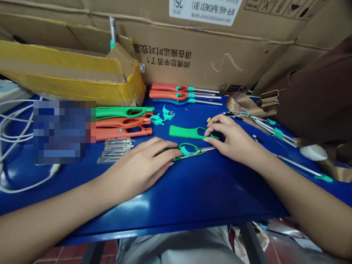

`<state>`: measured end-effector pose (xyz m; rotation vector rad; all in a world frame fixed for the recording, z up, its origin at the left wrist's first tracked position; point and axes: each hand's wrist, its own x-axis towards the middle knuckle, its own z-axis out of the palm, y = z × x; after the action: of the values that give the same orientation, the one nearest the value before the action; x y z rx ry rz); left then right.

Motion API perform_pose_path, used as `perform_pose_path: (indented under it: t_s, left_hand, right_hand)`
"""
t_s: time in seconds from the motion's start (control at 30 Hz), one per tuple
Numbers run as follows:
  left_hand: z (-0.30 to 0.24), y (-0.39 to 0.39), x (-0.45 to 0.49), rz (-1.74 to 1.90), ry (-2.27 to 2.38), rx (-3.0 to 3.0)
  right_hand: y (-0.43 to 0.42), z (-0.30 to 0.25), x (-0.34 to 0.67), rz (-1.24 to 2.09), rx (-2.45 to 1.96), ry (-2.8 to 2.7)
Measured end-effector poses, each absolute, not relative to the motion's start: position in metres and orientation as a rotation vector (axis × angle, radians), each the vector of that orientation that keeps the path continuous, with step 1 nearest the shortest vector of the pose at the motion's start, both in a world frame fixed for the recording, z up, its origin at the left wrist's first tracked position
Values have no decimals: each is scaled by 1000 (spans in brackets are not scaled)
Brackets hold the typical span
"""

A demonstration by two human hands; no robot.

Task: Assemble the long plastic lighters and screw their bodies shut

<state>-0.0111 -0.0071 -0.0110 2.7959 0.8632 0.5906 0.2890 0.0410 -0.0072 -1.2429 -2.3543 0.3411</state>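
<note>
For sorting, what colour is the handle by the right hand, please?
Green handle, clearest in the head view.

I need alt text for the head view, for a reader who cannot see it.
At a blue table, a person's left hand covers one end of an open green lighter casing; the right hand is at another green casing. Three lighters lie beyond.

The tabletop (192, 198) is a glossy blue surface with its front edge at 6 o'clock. Near the centre lies one green shell (178, 131). At 12 o'clock: three lighters (165, 95), side by side. At 11 o'clock: loose teal fittings (168, 116). At 10 o'clock: green and orange-red handles (107, 122), with a yellow-taped carton (115, 90) behind. At 9 o'clock: clear tanks (112, 154), then a white cable (55, 169). At 2 o'clock: a brown strap (235, 102). At 3 o'clock: a teal-ended metal rod (297, 165).
</note>
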Motion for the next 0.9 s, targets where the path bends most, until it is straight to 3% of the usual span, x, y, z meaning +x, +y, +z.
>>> perform_pose_path:
  t_s: [0.33, 0.9]
  left_hand:
    - [4, -7, -11, 788, 1101, 2888]
    - [12, -8, -20, 505, 1078, 2902]
  right_hand:
    - [23, 16, 280, 521, -1012, -2394]
    - [16, 1, 271, 469, -861, -2578]
